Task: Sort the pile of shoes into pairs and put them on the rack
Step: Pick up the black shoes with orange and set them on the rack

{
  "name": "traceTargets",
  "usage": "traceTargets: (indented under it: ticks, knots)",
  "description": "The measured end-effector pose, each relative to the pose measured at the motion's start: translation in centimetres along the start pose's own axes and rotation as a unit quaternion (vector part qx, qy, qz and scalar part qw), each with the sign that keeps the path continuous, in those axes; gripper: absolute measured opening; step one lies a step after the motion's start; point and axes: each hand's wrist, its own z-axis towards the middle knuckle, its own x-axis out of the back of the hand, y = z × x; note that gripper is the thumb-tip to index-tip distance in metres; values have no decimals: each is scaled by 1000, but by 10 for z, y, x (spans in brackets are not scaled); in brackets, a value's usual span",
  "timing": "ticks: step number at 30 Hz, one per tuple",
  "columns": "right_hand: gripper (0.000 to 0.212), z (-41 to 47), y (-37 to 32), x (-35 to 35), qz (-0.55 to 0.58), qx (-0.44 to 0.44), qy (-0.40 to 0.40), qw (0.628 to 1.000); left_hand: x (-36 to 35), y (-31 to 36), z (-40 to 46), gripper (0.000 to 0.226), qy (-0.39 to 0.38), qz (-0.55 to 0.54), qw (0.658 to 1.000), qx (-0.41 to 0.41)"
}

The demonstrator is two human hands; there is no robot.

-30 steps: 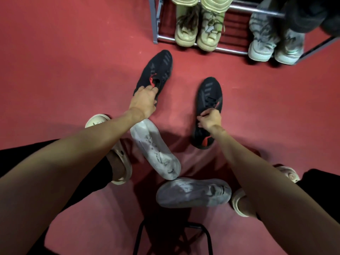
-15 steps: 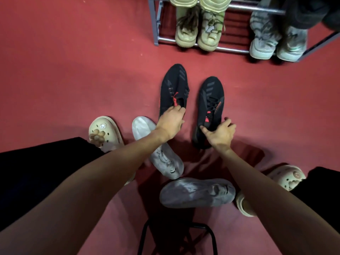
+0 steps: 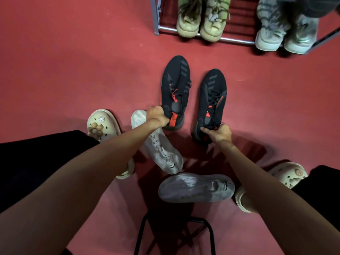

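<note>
Hands grip the heels of two black, orange-trimmed shoes: left hand [image 3: 156, 117] clasps the left shoe [image 3: 174, 92], right hand [image 3: 218, 133] pinches the right shoe [image 3: 211, 105]. Bare red floor [image 3: 276, 100] lies open beyond their toes up to the rack [image 3: 169, 29].

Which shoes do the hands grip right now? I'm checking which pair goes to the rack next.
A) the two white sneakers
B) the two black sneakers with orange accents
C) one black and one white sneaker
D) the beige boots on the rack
B: the left hand grips the heel of the left black sneaker, and the right hand grips the heel of the right black sneaker.
</note>
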Motion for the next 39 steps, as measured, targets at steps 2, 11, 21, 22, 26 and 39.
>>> traceTargets:
  ticks: [2, 11, 21, 22, 26, 39]
  knots:
    - [46, 2, -1, 0, 12, -7, -9, 1000, 1, 5, -1, 51, -38, -32, 998, 27]
    - [41, 0, -8, 12, 70, -67, -30, 995, 10, 19, -16, 30, -68, -297, 945, 114]
    - [17, -59, -59, 86, 224, -15, -29, 974, 61, 47, -88, 38, -68, -455, 886, 61]
    - [21, -68, -63, 96, 233, -8, -28, 972, 68, 49, -96, 38, -66, -457, 886, 47]
    - [15, -108, -68, 135, 234, 37, -20, 971, 103, 62, -135, 31, -85, -423, 902, -23]
    - [21, -222, -98, 298, 381, 192, 101, 899, 197, 126, -279, 34, -72, -442, 866, -223]
